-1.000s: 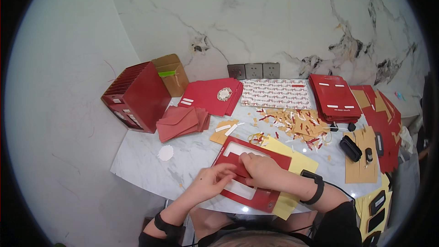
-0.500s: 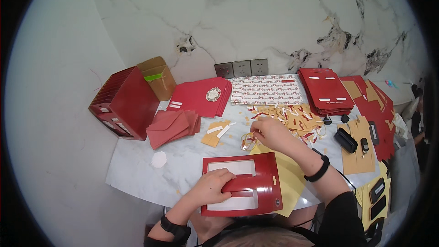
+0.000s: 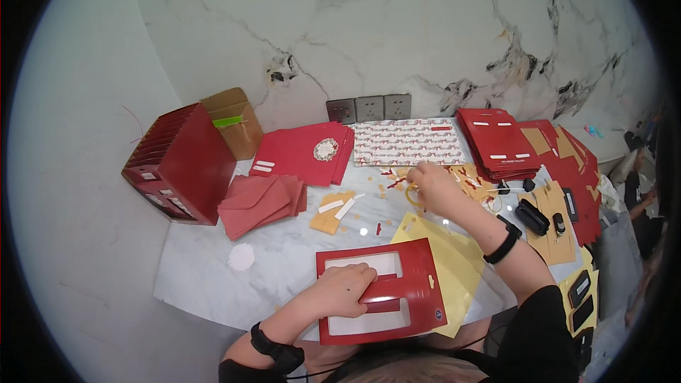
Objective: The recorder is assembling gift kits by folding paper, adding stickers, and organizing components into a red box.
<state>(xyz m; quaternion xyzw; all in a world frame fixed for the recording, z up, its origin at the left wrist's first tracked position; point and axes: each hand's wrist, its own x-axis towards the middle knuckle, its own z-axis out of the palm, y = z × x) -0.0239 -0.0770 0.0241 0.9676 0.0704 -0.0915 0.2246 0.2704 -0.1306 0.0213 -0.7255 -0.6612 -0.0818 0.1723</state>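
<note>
red folder [image 3: 418, 276]: l hand [image 3: 344, 289] on top, can't tell grip; r hand [image 3: 434, 188] w/ yellow loop [image 3: 408, 197] pinched.

The left hand [image 3: 344, 291] rested across a red card sleeve [image 3: 418, 280] with white windows, near the front edge of the marbled counter [image 3: 280, 259]. The right hand [image 3: 438, 191] held a yellow loop [image 3: 411, 196] in its fingers [image 3: 421, 201], close to scattered tan and red paper scraps [image 3: 477, 186]. A pale yellow sheet [image 3: 464, 266] lay partly under the sleeve. Dusky-red envelopes [image 3: 257, 206] overlapped beside a dark red organizer [image 3: 198, 170] on the left.
</note>
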